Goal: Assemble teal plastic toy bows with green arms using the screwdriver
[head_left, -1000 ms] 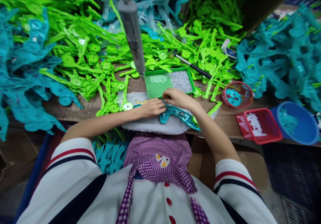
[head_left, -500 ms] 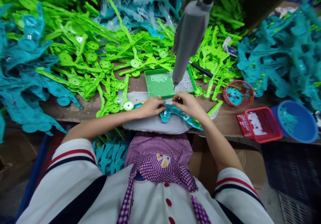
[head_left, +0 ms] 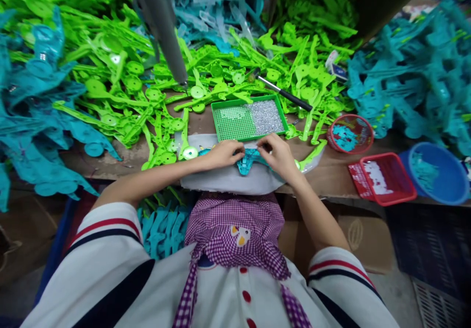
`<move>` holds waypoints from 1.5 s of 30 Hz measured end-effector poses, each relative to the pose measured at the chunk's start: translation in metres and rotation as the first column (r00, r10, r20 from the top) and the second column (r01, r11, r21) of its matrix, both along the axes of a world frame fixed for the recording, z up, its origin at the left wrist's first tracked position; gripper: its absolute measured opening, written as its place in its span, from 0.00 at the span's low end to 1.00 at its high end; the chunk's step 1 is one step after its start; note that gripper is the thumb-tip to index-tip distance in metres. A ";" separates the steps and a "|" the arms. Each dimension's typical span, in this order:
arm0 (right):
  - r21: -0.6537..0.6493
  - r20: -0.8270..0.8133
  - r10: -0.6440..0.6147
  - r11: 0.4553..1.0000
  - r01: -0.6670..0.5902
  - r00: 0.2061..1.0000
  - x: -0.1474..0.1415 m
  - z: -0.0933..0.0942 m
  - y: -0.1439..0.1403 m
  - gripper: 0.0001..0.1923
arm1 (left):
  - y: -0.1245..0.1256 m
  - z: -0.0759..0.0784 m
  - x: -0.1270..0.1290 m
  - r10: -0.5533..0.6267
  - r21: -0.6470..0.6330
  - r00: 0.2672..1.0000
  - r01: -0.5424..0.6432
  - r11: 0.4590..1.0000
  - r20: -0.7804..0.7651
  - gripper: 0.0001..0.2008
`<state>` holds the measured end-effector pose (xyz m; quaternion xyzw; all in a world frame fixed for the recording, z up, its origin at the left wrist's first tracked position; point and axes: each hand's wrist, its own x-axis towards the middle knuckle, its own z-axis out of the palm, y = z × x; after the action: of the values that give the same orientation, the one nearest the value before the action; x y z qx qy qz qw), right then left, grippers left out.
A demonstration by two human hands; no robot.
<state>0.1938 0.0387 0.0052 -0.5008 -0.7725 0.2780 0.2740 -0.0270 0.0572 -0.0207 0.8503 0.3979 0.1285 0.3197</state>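
Observation:
A teal plastic part (head_left: 246, 165) lies across a pale cloth (head_left: 228, 182) at the bench's front edge. My left hand (head_left: 226, 153) is closed on its left side, fingertips pressed near the middle. From the other side my right hand (head_left: 276, 155) grips the part's right portion with curled fingers, which hide much of it. Just beyond both hands sits a green mesh tray (head_left: 235, 124) with small silver screws (head_left: 268, 117) heaped in its right half. A grey power screwdriver (head_left: 165, 34) hangs up and to the left, apart from both hands.
Bright green plastic parts (head_left: 121, 83) are piled across the back. Teal parts are heaped at left (head_left: 37, 112) and right (head_left: 408, 78). A black-handled hammer (head_left: 290, 97) lies behind the tray. At right stand a round red basket (head_left: 362, 150), a square red basket (head_left: 403, 198) and a blue basin (head_left: 451, 195).
The screwdriver has swung from over the tray to the upper left, uncovering the screws and the hammer. Both hands stay at the teal part, which has shifted slightly.

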 end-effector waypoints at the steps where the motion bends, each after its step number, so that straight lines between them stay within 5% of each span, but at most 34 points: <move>1: 0.002 -0.006 -0.016 1.000 0.016 1.000 0.000 -0.001 -0.011 0.03 | 0.003 0.003 0.002 0.001 -0.023 1.000 -0.001 1.000 0.004 0.08; 4: -0.020 -0.040 -0.112 0.994 0.112 0.993 -0.008 -0.012 -0.047 0.04 | 0.019 0.013 0.008 -0.029 -0.072 0.999 0.028 0.997 -0.019 0.08; 6: -0.040 -0.076 -0.180 0.983 0.178 0.981 -0.020 -0.021 -0.067 0.04 | 0.038 0.021 0.012 -0.162 -0.173 0.986 0.154 0.973 -0.035 0.06; 9: -0.036 -0.174 -0.316 0.948 0.315 0.933 -0.035 -0.032 -0.081 0.07 | 0.068 0.028 0.015 -0.428 -0.434 0.900 0.419 0.798 0.082 0.06; 11: -0.049 -0.234 -0.445 0.893 0.447 0.864 -0.036 -0.037 -0.078 0.10 | 0.081 0.029 0.015 -0.449 -0.491 0.879 0.467 0.736 0.163 0.08; 14: -0.082 -0.268 -0.568 0.818 0.569 0.778 -0.023 -0.045 -0.061 0.15 | 0.083 0.026 0.011 -0.383 -0.345 0.905 0.425 0.837 0.187 0.09; 17: -0.078 -0.271 -0.583 0.807 0.586 0.766 -0.007 -0.051 -0.045 0.17 | 0.070 0.021 0.008 -0.305 -0.174 0.933 0.339 0.925 0.192 0.09; 20: -0.034 -0.244 -0.583 0.804 0.594 0.775 -0.005 -0.050 -0.041 0.17 | 0.060 0.020 0.012 -0.142 -0.189 0.980 0.167 0.968 0.139 0.06; 25: 0.149 -0.107 -0.473 0.862 0.484 0.875 -0.035 -0.045 -0.058 0.14 | 0.064 0.030 0.038 -0.019 -0.324 0.996 -0.008 0.946 -0.082 0.05; 29: 0.074 0.006 -0.342 0.937 0.341 0.940 -0.066 -0.054 -0.065 0.17 | 0.063 0.042 0.053 -0.055 -0.413 0.989 -0.008 0.911 -0.140 0.05; 36: 0.065 0.109 -0.324 0.946 0.319 0.940 -0.082 -0.059 -0.075 0.24 | 0.040 0.056 0.057 -0.101 -0.247 0.978 0.054 0.967 -0.181 0.09; 45: 0.020 0.151 -0.248 0.969 0.248 0.957 -0.069 -0.062 -0.088 0.22 | 0.024 0.046 0.054 -0.153 -0.048 0.965 0.146 0.988 -0.211 0.05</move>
<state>0.1249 -0.0491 -0.0569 -0.6133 -0.7224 0.2023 0.2472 0.0266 0.0814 0.0255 0.8814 0.3668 0.0053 0.2975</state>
